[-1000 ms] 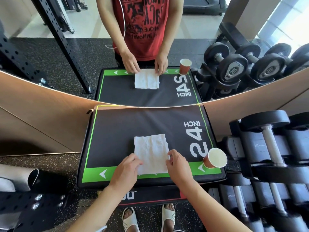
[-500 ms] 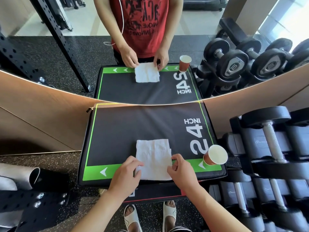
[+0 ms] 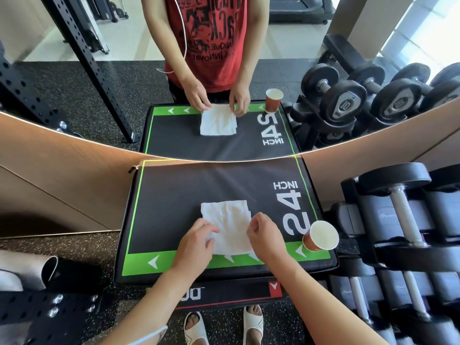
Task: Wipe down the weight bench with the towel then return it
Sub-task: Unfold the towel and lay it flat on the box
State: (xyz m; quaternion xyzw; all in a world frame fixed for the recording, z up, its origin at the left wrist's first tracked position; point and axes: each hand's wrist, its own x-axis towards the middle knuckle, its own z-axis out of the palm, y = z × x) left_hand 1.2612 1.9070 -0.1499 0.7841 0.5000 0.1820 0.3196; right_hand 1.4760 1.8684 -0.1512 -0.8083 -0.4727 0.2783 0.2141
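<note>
The white towel lies folded flat on the black padded worktop, toward its near edge, with its near end reaching over the green border strip. Its long axis runs roughly from 12 to 6 o'clock, straight away from the person, tilted a touch toward 11.

Both hands sit on the near part of the towel, one at each side. The left hand covers the corner at about 7 o'clock of the cloth; its fingers are curled and pressed onto the fabric, and they look to be pinching the edge, though the hand hides the contact itself, so a pinch as against a flat press is a guess. The right hand rests at the 4 o'clock edge, its fingers bent inward with the tips on or just over the towel's right margin, closed loosely and not spread.

Neither hand is clearly nearer: the towel lies between them and runs out toward 12 o'clock from both sets of fingers. So the cloth's free length lies ahead of the hands, which suits a push stroke away from the body over the bare black surface beyond.

A paper cup stands on the worktop near its corner at 3 o'clock of the right hand, apart from the towel; a sideways sweep that way could knock it.
</note>
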